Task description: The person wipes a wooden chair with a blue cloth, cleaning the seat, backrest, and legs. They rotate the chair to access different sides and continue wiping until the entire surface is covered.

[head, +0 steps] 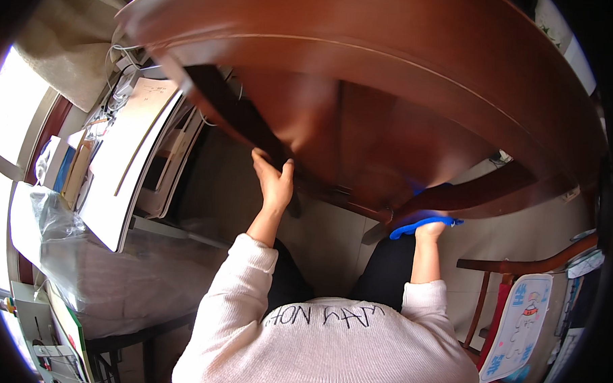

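Observation:
A large reddish-brown wooden piece of furniture (373,21), apparently a table with a curved edge, fills the upper part of the view. My left hand (274,185) grasps a dark wooden bar (238,113) on its left side, the thumb on the near face and some fingers hidden behind. Low on the right, my right hand (431,228) holds a blue cloth (411,228) against another dark wooden bar (468,189). More blue shows just above that bar. The fingers of the right hand are mostly hidden by cloth and wood.
At left stands a desk with a white board (119,180), papers, books and cables. Below it is a surface under clear plastic sheeting (116,281). A wooden chair (527,262) with a printed cushion or sheet (519,325) stands at right. Pale floor tiles (330,233) show between my legs.

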